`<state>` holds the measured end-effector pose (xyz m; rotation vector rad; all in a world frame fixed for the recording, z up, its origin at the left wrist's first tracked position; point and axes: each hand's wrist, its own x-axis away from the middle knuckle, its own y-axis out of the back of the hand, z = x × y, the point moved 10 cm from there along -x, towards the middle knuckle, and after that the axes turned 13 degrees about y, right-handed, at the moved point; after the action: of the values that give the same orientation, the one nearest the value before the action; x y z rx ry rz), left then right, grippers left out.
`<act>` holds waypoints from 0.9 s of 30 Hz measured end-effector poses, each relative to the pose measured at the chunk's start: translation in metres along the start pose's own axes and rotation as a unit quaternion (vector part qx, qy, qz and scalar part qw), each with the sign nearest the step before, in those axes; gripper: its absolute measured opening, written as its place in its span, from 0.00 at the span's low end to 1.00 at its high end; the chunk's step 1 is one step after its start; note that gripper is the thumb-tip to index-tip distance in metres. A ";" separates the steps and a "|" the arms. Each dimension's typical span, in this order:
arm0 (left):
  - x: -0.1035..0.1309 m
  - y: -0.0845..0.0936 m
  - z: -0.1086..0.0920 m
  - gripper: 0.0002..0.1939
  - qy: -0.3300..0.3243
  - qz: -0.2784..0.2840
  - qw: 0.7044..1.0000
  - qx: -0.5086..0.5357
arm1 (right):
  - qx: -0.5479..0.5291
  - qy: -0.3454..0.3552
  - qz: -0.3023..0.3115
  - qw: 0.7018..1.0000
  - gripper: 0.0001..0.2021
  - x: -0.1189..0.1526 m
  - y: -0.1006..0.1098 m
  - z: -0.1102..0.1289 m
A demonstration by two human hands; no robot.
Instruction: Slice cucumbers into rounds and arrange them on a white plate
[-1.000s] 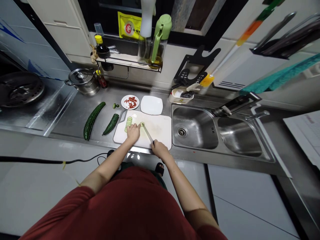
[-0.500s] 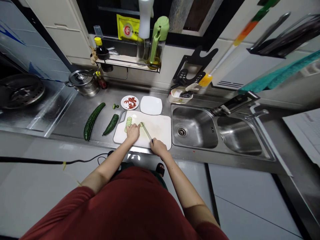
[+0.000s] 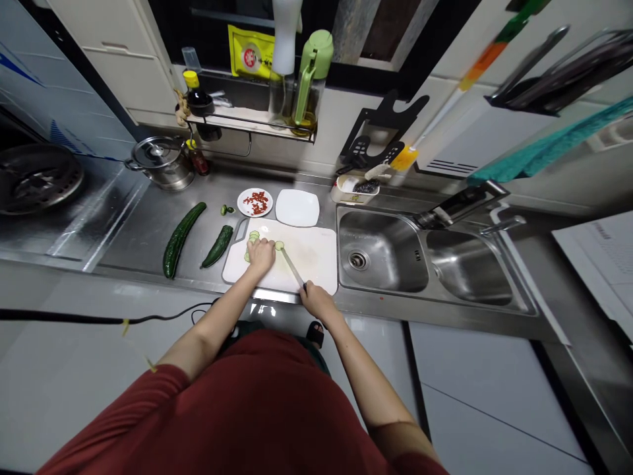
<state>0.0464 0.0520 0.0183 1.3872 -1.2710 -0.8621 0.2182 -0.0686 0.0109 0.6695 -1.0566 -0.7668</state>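
A white cutting board (image 3: 309, 241) with a grey rim lies on the counter. Pale green cucumber slices (image 3: 254, 235) form a row on its left part. My left hand (image 3: 262, 255) is over that row, fingers bent down onto the slices and partly hiding them. With my right hand (image 3: 318, 301), closed round the dark handle, I hold a kitchen knife (image 3: 293, 266) low across the board. At the blade's tip is a single cucumber slice (image 3: 279, 245). Left of the board lie a shorter cucumber piece (image 3: 217, 247) and a long whole cucumber (image 3: 183, 241).
Behind the board stand a plate of chopped red pieces (image 3: 256, 202) and a white square plate (image 3: 297, 208). Small green cucumber ends (image 3: 226, 210) lie nearby. A steel pot (image 3: 161, 163) is at the back left, a double sink (image 3: 383, 251) on the right, and a bottle shelf (image 3: 252, 122) above.
My left hand has shifted slightly left, away from the blade tip and further over the row of slices. The knife stays almost in place in my right hand.
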 end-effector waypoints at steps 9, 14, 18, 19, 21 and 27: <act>-0.008 0.000 -0.009 0.18 -0.004 -0.004 1.000 -0.009 | -0.002 -0.003 0.002 1.000 0.18 0.009 -0.005 0.000; -0.010 -0.003 -0.010 0.17 -0.007 -0.002 1.000 -0.009 | -0.008 -0.002 -0.001 1.000 0.18 0.010 -0.006 0.000; -0.011 -0.002 -0.010 0.16 -0.004 -0.003 1.000 -0.010 | -0.013 -0.001 -0.007 1.000 0.18 0.009 -0.009 -0.003; -0.011 -0.002 -0.011 0.16 -0.004 -0.003 1.000 -0.009 | -0.014 -0.003 -0.009 1.000 0.18 0.010 -0.010 -0.004; -0.012 -0.003 -0.011 0.16 -0.005 -0.004 1.000 -0.007 | -0.016 -0.008 -0.010 1.000 0.17 0.010 -0.012 -0.005; -0.024 -0.009 -0.005 0.13 0.024 0.003 1.000 0.018 | -0.018 -0.010 -0.012 1.000 0.17 0.008 -0.015 -0.007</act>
<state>0.0489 0.0759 0.0075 1.4243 -1.2587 -0.7995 0.2236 -0.0832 0.0004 0.6464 -1.0515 -0.8126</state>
